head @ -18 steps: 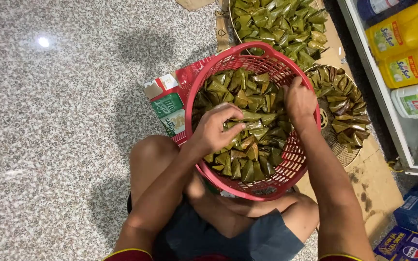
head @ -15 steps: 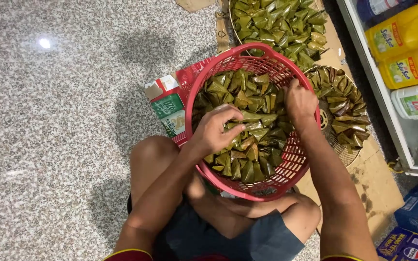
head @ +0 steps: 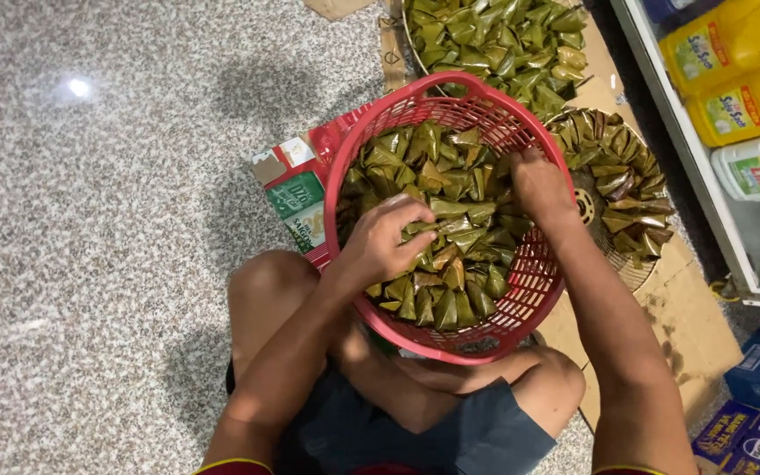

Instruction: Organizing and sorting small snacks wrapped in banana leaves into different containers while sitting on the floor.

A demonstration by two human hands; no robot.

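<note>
— So, going from the left, what is seen first?

— Speckled stone floor (head: 90, 220), polished and hard, then a flattened red and green carton (head: 296, 198) lying under the edge of a red plastic basket (head: 534, 295). The basket is a stiff open lattice, round, resting against the seated person's legs.

— And what is held in it?

— Leaf parcels (head: 450, 185), heaped nearly to the rim. Each is folded from green leaf into a small pyramid, smooth and faintly glossy, some browned at the edges.

— How are the hands placed?

— The left hand (head: 384, 242) is curled down on the heap near the middle, fingers closed around a leaf parcel (head: 422, 236). The right hand (head: 538, 185) is pressed in among the parcels by the far right wall of the basket; whether anything is grasped there cannot be told, since the fingers are buried.

— How would one parcel be expected to handle?

— Light and fairly firm, it is judged, with a soft filling under a leaf skin that could tear or unfold if squeezed hard. A hold across the flat faces, not by a point, would likely be safest. The leaf looks slightly slippery.

— Further right?

— A round woven tray (head: 587, 207) ringed with darker parcels, another pile of parcels (head: 494, 40) above, cardboard (head: 688, 325) beneath, and yellow bottles (head: 723, 53) on a shelf.
</note>
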